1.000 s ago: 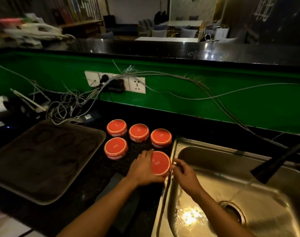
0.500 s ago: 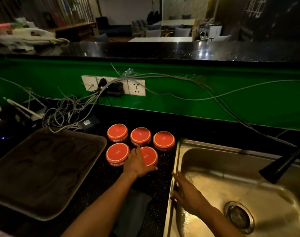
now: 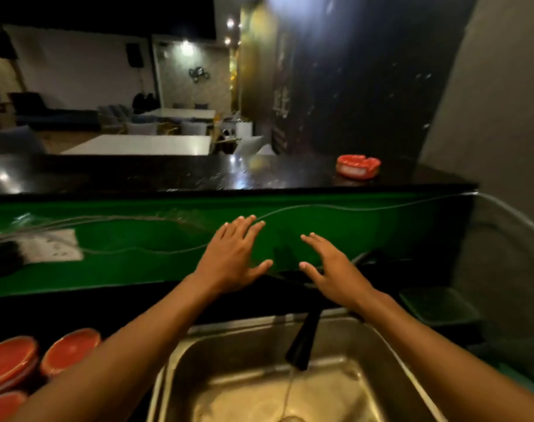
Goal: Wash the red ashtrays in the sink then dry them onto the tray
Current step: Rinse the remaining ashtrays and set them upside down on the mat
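Nearest, a steel sink (image 3: 335, 336) is seen under a black tap (image 3: 305, 339), from which a thin stream of water runs. Three red ashtrays (image 3: 70, 350) are set upside down on the dark surface at its left. Above the sink, the left hand (image 3: 232, 257) and right hand (image 3: 332, 269) are held out, fingers spread, nothing gripped. Farther off, another red ashtray (image 3: 357, 166) is left on the raised black surface (image 3: 168, 175).

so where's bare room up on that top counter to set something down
The upper counter is bare and glossy from its left end up to the lone red ashtray near the right end. The sink basin is open under the faucet. Lower left is crowded with red ashtrays. Both hands hover empty.
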